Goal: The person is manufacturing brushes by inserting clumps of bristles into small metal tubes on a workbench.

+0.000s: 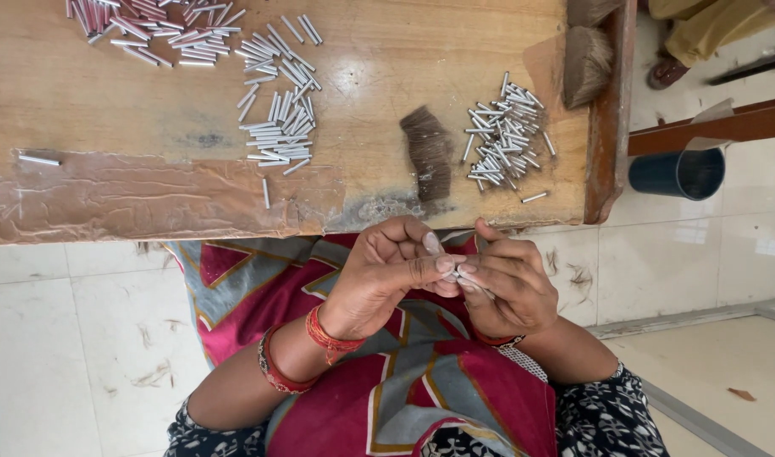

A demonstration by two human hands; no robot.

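My left hand (387,275) and my right hand (507,283) meet just below the near edge of a low wooden table (108,101), above my lap. Their fingertips pinch one small silvery tube (455,272) between them; most of it is hidden by the fingers. On the table right above the hands lies a brown tuft of bristle hair (428,152). A loose heap of short metal tubes (504,135) lies to its right. A neater pile of longer metal tubes (279,110) lies to its left.
More tubes, some reddish (150,25), lie at the table's far left. Two more bristle tufts (587,59) sit at the right edge. A dark blue cup (679,173) stands on the tiled floor. Another person's foot (667,72) shows at top right.
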